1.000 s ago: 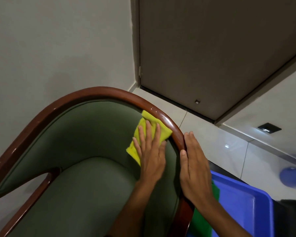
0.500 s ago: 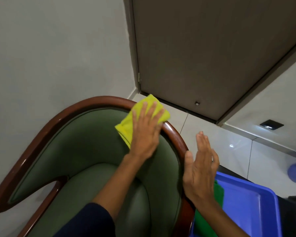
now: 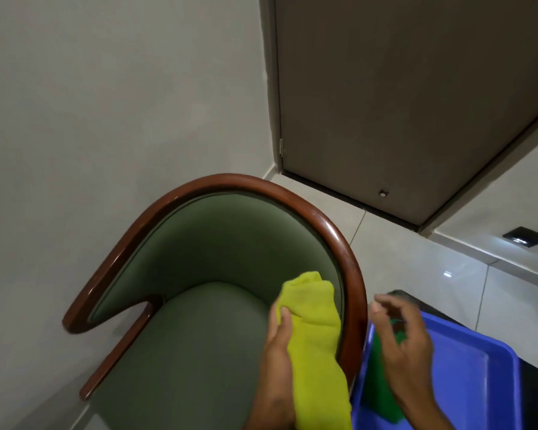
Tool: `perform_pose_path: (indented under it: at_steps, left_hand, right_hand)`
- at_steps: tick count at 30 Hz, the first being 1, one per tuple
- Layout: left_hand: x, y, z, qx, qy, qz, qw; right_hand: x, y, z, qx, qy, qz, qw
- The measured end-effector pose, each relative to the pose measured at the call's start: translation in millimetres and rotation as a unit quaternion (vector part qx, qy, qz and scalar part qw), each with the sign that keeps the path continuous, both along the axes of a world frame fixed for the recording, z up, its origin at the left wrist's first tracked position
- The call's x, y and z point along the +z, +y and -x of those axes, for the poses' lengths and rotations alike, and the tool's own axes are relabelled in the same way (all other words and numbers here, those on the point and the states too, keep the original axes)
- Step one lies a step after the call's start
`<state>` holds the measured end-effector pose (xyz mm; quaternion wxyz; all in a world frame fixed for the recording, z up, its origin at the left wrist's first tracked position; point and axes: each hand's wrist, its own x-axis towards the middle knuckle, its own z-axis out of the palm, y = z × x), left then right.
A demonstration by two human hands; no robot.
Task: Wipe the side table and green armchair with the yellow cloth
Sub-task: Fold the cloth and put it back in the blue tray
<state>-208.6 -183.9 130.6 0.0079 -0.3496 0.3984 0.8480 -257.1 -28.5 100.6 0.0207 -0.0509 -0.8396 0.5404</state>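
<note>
Yellow cloth point(image 3: 314, 336) has dropped from the rim; left hand point(image 3: 277, 352) partly hidden.

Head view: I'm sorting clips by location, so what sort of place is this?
Probably an indoor room corner, perhaps a hotel or lobby: a green armchair with polished wood trim, glossy floor tiles, and a closed door.

armchair point(image 3: 199, 305): 1 | yellow cloth point(image 3: 314, 342): 1 | blue tray point(image 3: 466, 377): 1 | hands: 2
</note>
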Motion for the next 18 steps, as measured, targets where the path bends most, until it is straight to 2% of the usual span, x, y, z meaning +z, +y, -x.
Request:
perform_pose_path:
  at_steps: [3, 4, 5, 6, 8, 10, 13, 16, 17, 18]
  left_hand:
    - [34.0, 12.6, -63.6, -0.028, -0.019, -0.172, 0.985]
    - [31.4, 13.3, -66.9, -0.047, -0.019, -0.215, 0.975]
    - [34.7, 23.4, -79.2, -0.059, -0.025, -0.221, 0.973]
    - [39.1, 32.7, -84.5, -0.051, -0.023, -0.200, 0.978]
    - [32.0, 32.5, -67.8, -0.016, -0.004, -0.089, 0.996]
    - [29.6, 29.7, -52.9, 0.016, 0.021, 0.016, 1.000]
    - [18.9, 46.6, -72.3, 0.014, 0.073, 0.153, 0.986]
    - [-8.5, 93.5, -115.6, -0.027, 0.071, 0.272, 0.959]
    - [-18.8, 111.4, -129.2, -0.059, 0.064, 0.305, 0.948]
    - [-30.9, 127.3, -140.5, -0.098, 0.052, 0.334, 0.936]
  right_hand:
    - [33.7, 19.5, -72.5, 0.140, -0.062, -0.006, 0.988]
    - [33.0, 18.0, -75.2, 0.173, -0.111, 0.000, 0.979]
    - [38.0, 25.8, -88.1, 0.197, -0.169, 0.015, 0.966]
    - [42.7, 33.3, -95.9, 0.218, -0.234, 0.072, 0.945]
    - [40.9, 36.7, -83.5, 0.246, -0.365, 0.205, 0.874]
    - [45.4, 42.2, -84.1, 0.283, -0.397, 0.235, 0.841]
    - [40.1, 91.8, -121.5, 0.230, -0.394, 0.305, 0.836]
    - [20.2, 165.1, -146.8, 0.087, -0.361, 0.371, 0.851]
    - [10.7, 183.6, -151.9, 0.032, -0.348, 0.353, 0.868]
    - [-0.3, 196.8, -155.0, -0.016, -0.334, 0.295, 0.895]
